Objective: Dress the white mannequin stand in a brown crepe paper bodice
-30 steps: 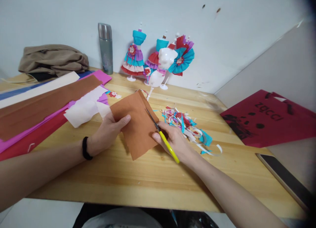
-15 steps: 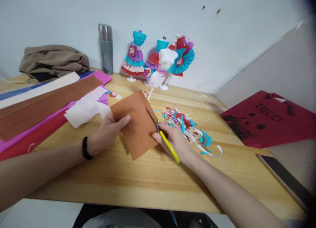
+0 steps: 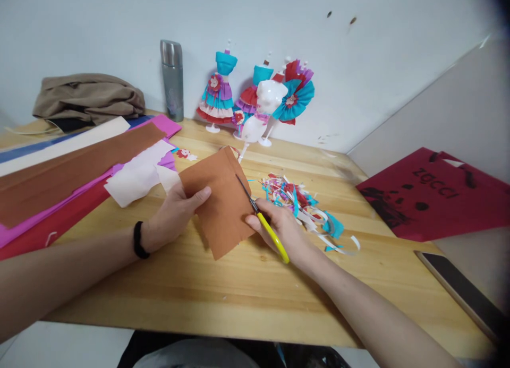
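Note:
A brown sheet of crepe paper (image 3: 217,198) is held above the table, tilted. My left hand (image 3: 181,211) grips its left edge, thumb on top and the other fingers hidden beneath. In my right hand (image 3: 279,222) is a pair of scissors (image 3: 271,235) with yellow handles, fingers closed around them. The dark blades lie across the paper near its right edge, pointing away to the upper left. Part of the lower blade is hidden by the sheet. Just right of the scissors lies a heap of paper scraps (image 3: 289,190) in red, white, blue and purple.
Long folded paper sheets (image 3: 83,153) and a white piece (image 3: 133,179) lie left. Behind stand a bare white mannequin (image 3: 271,96), several dressed ones (image 3: 226,63) and a flask (image 3: 172,86). Brown cloth (image 3: 87,96) sits back left; a red bag (image 3: 434,198) and phone (image 3: 458,288) are right.
The part of the brown paper right of the blades has drawn in slightly to the left. Both hands keep nearly the same place and hold.

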The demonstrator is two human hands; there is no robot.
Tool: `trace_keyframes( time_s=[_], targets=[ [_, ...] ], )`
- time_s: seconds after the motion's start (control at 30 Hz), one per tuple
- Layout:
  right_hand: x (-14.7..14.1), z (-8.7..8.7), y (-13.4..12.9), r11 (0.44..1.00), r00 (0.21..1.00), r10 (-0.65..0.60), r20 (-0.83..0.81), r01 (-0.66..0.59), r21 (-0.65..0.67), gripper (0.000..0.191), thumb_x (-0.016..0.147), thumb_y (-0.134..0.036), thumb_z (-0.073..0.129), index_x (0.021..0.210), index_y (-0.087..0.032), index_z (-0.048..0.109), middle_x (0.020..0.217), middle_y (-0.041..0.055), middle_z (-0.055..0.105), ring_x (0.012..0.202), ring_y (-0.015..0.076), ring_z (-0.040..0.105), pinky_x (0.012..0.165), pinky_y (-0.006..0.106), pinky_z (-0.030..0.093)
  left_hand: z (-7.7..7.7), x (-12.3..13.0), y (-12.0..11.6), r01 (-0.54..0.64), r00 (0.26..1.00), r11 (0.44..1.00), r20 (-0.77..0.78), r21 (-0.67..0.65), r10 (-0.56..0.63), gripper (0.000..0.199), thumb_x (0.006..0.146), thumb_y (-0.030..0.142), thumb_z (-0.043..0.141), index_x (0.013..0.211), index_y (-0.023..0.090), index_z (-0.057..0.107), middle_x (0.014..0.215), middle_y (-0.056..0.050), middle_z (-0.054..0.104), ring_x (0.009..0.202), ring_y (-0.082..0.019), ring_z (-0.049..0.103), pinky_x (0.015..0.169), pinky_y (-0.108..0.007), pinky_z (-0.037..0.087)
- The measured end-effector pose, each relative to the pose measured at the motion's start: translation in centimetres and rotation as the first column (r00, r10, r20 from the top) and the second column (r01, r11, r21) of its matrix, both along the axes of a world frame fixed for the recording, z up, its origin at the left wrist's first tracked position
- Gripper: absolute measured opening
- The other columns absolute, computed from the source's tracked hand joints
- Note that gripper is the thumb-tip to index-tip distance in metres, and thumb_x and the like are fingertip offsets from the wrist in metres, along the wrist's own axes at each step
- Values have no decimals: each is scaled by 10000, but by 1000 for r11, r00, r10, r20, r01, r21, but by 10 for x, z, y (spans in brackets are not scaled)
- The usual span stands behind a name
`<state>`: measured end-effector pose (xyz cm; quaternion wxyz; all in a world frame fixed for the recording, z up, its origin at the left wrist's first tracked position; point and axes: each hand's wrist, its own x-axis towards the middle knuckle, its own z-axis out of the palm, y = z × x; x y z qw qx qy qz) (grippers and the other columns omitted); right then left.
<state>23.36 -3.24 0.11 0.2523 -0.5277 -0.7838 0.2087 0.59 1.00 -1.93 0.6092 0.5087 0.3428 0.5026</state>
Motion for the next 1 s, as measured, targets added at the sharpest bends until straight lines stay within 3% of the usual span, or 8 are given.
trace_keyframes(
  time_s=[0.43,0.63,0.8,1.0],
  targets=[
    [-1,16,-6,998,998,47,-33,-48,-40,389,931,-544,448,721,-221,390,683,-11,444,627,142,411,584,287,325,-4,-1,0,37,999,999,40,-25,-36,434,788,420,779,1160,213,698,1296,-92,687,1223,-325,622,1011,-436,535],
    [-1,16,-6,996,998,50,-45,-54,-76,417,926,-587,431,749,-209,440,714,10,487,645,154,443,597,295,340,2,1,-3,38,999,999,8,-31,-38,398,782,426,778,1117,222,712,1223,-75,721,1185,-324,642,968,-423,553],
    [-2,18,-7,995,996,51,-68,-57,-81,350,933,-512,452,782,-198,479,749,27,543,677,160,477,623,296,364,6,2,-6,68,998,997,-5,-38,-68,379,769,432,783,1079,223,728,1154,-70,746,1122,-321,670,933,-416,569],
    [-3,21,-6,994,996,33,-89,-42,-102,349,926,-506,450,755,-201,466,722,10,502,654,148,447,597,287,336,8,3,-9,76,996,996,-41,-48,-78,367,770,438,777,1073,235,738,1187,-62,738,1079,-313,689,894,-395,584]
  ],
)
